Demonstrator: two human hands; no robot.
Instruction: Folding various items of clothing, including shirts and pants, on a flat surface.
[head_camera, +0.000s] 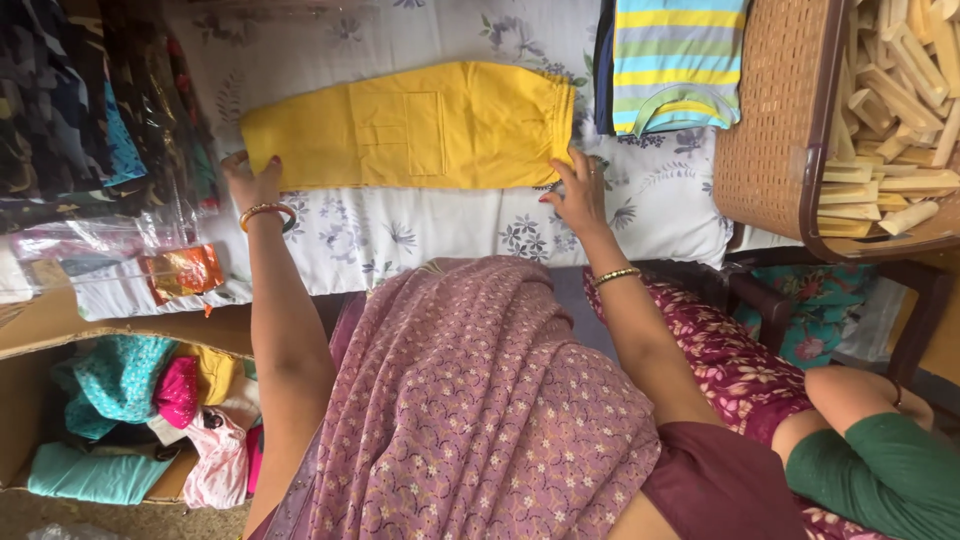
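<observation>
My left hand (250, 180) pinches one end of the folded yellow shorts (420, 125) on the flowered sheet (400, 235); my right hand (575, 190) presses splayed fingers by the waistband. I judge an uneven pull could skew the fold; the striped shirt (670, 60) lies just beside and could snag.

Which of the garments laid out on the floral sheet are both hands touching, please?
The plain yellow garment, folded flat with a pocket showing: the left hand is at one end, the right hand at the waistband end. The striped garment lies beyond, untouched.
</observation>
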